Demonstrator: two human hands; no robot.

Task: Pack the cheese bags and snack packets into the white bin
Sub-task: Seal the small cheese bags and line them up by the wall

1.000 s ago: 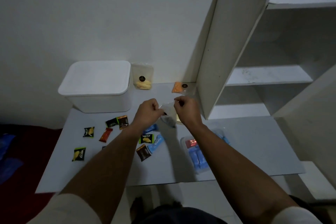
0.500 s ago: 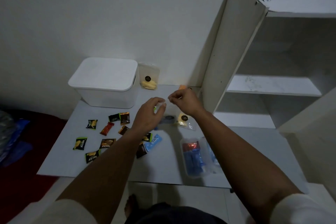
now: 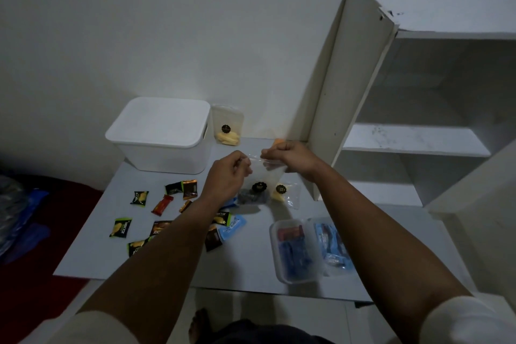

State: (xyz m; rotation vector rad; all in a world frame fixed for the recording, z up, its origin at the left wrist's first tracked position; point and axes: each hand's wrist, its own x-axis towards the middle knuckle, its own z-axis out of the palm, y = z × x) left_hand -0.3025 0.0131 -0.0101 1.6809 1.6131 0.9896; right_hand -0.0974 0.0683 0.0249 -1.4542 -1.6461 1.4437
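Both hands hold a clear zip bag with a dark sticker above the table. My left hand pinches its top left corner and my right hand pinches the top right. Dark contents sag at the bag's bottom. The white bin stands at the back left with its lid on. One cheese bag leans on the wall beside it; another lies flat under my right wrist. An orange bag peeks out behind my right hand. Several small snack packets are scattered on the left of the table.
A clear plastic tub with blue and red packets and its lid with blue packets lie at the front right. A white shelf unit with its door ajar stands right. The table's front edge is close.
My left hand, open near the bag half a second ago, has closed on its top corner. The bag now hangs stretched between both hands.
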